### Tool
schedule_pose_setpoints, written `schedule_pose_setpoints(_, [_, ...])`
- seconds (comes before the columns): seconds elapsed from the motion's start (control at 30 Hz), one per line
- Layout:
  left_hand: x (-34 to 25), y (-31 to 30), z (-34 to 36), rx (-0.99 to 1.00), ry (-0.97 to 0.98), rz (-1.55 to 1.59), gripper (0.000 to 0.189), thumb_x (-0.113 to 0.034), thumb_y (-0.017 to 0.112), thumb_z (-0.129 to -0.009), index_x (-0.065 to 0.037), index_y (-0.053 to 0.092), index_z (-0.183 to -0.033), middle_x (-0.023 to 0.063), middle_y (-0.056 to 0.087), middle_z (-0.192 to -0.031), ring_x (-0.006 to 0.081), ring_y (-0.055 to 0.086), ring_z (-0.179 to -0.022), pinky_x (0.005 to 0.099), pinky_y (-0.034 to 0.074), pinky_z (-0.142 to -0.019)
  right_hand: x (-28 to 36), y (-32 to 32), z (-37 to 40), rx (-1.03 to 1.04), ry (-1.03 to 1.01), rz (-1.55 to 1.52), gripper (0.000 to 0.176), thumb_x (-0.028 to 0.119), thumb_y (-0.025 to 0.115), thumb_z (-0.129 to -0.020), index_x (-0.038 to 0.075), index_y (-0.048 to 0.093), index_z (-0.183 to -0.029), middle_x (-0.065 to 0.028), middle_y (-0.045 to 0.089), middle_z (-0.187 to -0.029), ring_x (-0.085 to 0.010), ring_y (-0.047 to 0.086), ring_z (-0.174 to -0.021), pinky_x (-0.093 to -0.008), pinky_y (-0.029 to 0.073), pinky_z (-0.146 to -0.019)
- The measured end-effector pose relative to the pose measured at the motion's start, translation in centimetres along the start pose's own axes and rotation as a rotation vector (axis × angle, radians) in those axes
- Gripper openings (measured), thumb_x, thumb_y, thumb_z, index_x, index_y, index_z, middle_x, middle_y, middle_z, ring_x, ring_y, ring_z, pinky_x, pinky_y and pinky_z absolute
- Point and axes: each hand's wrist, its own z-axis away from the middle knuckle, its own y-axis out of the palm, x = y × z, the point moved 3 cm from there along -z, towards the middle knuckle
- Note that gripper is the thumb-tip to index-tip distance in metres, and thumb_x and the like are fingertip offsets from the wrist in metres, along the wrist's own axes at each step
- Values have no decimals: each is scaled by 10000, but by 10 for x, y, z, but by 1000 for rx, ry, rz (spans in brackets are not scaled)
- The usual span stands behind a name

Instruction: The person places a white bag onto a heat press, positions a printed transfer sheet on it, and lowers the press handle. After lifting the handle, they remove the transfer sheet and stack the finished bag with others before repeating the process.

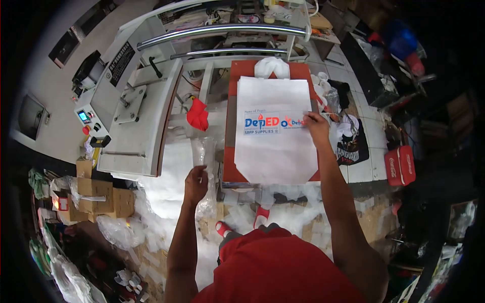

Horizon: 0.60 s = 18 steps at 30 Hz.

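Note:
A white bag (275, 161) with a blue and red printed logo lies flat on the red platen (229, 169) of a press. My right hand (317, 126) is at the right end of the print (262, 122), its fingers pinched together at the sheet; what they hold there is too small to make out. My left hand (196, 183) hangs in the air left of the platen, fingers curled in, over clear plastic and white material. Whether anything is inside its curl cannot be seen.
The heat press (136, 121) with its control panel (86, 118) stands at the left. A red cloth (197, 115) hangs beside the frame. Cardboard boxes (96, 194) and plastic lie lower left. A red bag (400, 165) and a black bag (352, 146) are at the right.

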Motion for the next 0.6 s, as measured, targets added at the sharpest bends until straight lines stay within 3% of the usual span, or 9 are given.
schedule_pose_setpoints(0.13, [-47, 23, -45, -20, 192, 2, 219, -89, 597, -891, -44, 605, -1105, 141, 649, -927, 261, 642, -811, 358, 522, -733, -39, 4, -29, 40, 95, -41, 280, 91, 718, -809, -28, 674, -1059, -72, 678, -836, -144, 629, -760, -275, 503, -700])
schedule_pose_setpoints(0.2, [-66, 34, -57, -21, 286, 13, 229, -89, 603, -882, -41, 598, -1106, 152, 640, -951, 291, 637, -863, 380, 518, -775, -13, -3, -18, -181, -134, 310, 341, 124, 748, -786, -29, 661, -1079, -129, 672, -852, -217, 642, -761, -331, 514, -698])
schedule_pose_setpoints(0.23, [-76, 39, -62, -35, 334, -53, 243, -79, 605, -866, -36, 593, -1105, 167, 628, -986, 321, 615, -923, 407, 503, -818, 11, -8, -4, -228, -219, 401, 404, 147, 753, -777, -15, 637, -1128, -188, 646, -980, -311, 627, -899, -398, 502, -798])
schedule_pose_setpoints(0.27, [-85, 46, -66, -48, 381, -118, 258, -70, 607, -850, -31, 588, -1103, 182, 615, -1021, 352, 594, -984, 434, 488, -861, 12, -10, 7, -233, -222, 398, 404, 147, 753, -777, -15, 637, -1128, -188, 646, -980, -311, 627, -899, -398, 502, -798])
schedule_pose_setpoints(0.33, [-101, 65, -71, -11, 359, -108, 284, -54, 605, -818, -31, 591, -1100, 205, 584, -1114, 393, 550, -1054, 470, 455, -922, 16, -9, 32, -130, -483, 640, 408, 159, 724, -799, 2, 618, -1160, -190, 584, -1153, -356, 544, -1092, -438, 444, -926])
schedule_pose_setpoints(0.37, [-112, 75, -72, -26, 407, -137, 296, -46, 607, -807, -32, 590, -1102, 205, 576, -1132, 404, 549, -1059, 473, 455, -930, 23, -8, 45, -133, -484, 641, 408, 159, 724, -799, 2, 618, -1160, -190, 584, -1153, -356, 544, -1092, -438, 444, -926])
schedule_pose_setpoints(0.43, [-122, 95, -78, 43, 441, -213, 391, -68, 606, -802, -30, 568, -1189, 211, 527, -1237, 434, 504, -1157, 479, 433, -987, 41, 0, 70, 103, -445, 726, 431, 205, 690, -823, 15, 599, -1199, -176, 521, -1271, -383, 434, -1227, -465, 371, -1020])
schedule_pose_setpoints(0.6, [-130, 134, -85, 91, 450, -429, 557, -144, 581, -820, -1, 470, -1347, 212, 389, -1424, 434, 379, -1318, 513, 358, -1071, -8, 8, 75, 175, -489, 835, 463, 297, 644, -854, 20, 590, -1222, -149, 489, -1338, -357, 400, -1273, -481, 369, -1032])
